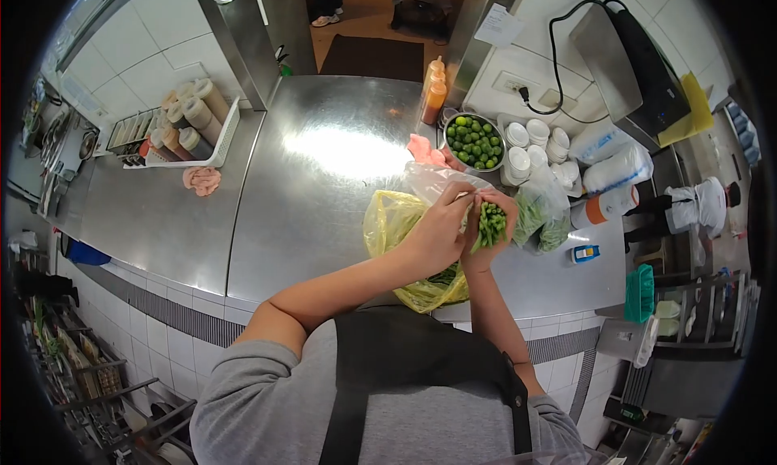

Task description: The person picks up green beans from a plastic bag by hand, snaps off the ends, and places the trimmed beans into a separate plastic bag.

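A bunch of thin green stalks (490,225) is wrapped in the fingers of my right hand (508,214), its cut ends facing up toward me. Close against it, my left hand (441,229) has its fingers bent and pressed together at the top of the bunch; what they pinch is hidden. A clear plastic bag (433,178) lies just beyond my fingers. Under my left wrist sits a translucent yellow plastic bag (387,216) with greens inside, partly covered by my forearm.
Beyond my hands stand a metal bowl of limes (475,141) and orange sauce bottles (435,93). White cups (537,133), bagged greens (530,210) and a small blue container (584,254) are on the right. Left, a white basket (229,141) holds squeeze bottles beside a pink cloth (201,181). Another person (698,206) stands far right.
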Demonstrator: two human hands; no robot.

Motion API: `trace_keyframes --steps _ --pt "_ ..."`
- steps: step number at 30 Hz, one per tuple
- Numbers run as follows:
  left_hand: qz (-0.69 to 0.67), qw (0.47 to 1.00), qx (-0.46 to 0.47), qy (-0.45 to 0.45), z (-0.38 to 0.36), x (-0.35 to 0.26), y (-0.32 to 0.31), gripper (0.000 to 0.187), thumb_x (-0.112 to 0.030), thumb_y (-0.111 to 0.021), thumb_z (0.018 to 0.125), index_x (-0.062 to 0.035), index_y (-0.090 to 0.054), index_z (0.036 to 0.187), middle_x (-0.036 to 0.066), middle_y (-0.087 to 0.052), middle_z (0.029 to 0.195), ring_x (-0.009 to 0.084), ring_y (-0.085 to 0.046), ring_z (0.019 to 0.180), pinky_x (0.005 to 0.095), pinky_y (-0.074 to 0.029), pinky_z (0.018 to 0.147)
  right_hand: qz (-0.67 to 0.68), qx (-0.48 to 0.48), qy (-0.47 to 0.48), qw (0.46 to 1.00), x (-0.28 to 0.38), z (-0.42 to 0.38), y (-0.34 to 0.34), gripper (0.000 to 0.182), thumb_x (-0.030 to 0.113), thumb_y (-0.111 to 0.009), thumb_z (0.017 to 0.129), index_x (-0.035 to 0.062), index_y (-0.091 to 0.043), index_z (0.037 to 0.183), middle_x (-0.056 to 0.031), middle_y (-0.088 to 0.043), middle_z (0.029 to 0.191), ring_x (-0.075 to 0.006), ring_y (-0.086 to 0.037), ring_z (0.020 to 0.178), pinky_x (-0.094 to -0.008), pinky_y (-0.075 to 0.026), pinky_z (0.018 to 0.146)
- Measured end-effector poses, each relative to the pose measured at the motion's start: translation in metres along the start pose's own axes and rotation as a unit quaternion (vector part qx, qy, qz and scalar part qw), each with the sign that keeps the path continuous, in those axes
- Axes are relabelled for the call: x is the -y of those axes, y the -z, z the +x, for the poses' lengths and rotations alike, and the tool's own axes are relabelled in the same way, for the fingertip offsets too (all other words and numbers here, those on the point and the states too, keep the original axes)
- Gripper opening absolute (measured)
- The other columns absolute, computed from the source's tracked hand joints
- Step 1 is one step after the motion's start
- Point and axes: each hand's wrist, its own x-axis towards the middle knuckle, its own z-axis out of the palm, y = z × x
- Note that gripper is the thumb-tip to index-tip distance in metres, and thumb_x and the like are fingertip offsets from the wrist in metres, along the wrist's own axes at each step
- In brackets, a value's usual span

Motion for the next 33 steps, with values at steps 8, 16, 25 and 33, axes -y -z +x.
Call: trace_keyframes --steps 8,16,25,33 --pt "0.078 0.997 -0.006 -0.001 0.010 0.014 0.006 0.060 0.010 -0.063 0.075 0.0060 -0.052 0.133 0.021 -0.051 0.131 0.0399 -0.055 0.121 0.0413 -0.048 0.099 -0.086 0.205 0.128 0.967 -0.005 0.018 0.019 0.031 -0.005 -0.068 0.077 0.0023 -0.060 0.106 -0.0123 -0.064 0.101 -0.0285 -0.063 0.095 -0.0350 -0.048 0.087" --pt "-0.030 0.997 0.016 0.069 0.037 0.041 0.015 0.052 0.006 -0.060 0.078 0.0040 -0.060 0.130 0.013 -0.058 0.121 0.0268 -0.059 0.114 0.0336 -0.047 0.097 -0.071 0.319 -0.027 0.945 0.006 0.045 0.013 0.033 -0.003 -0.069 0.076 0.0021 -0.057 0.106 -0.0166 -0.063 0.100 -0.0378 -0.063 0.093 -0.0384 -0.050 0.082" --pt "-0.466 0.842 -0.024 0.271 0.047 0.061 0.016 0.041 0.005 -0.050 0.086 0.0074 -0.064 0.125 0.010 -0.063 0.125 0.0184 -0.057 0.118 0.0287 -0.046 0.101 -0.104 0.367 -0.026 0.924 0.009 0.066 0.005 0.028 0.004 -0.072 0.081 -0.0013 -0.058 0.106 -0.0205 -0.064 0.102 -0.0424 -0.063 0.096 -0.0410 -0.050 0.084" --pt "-0.140 0.983 -0.082 0.081 0.044 0.060 0.010 0.046 0.015 -0.046 0.081 0.0003 -0.071 0.116 0.012 -0.069 0.105 0.0239 -0.066 0.099 0.0312 -0.051 0.088 -0.151 0.398 -0.082 0.901 0.000 0.068 0.000 0.040 0.013 -0.080 0.077 -0.0051 -0.062 0.107 -0.0246 -0.066 0.106 -0.0434 -0.063 0.102 -0.0443 -0.050 0.085"
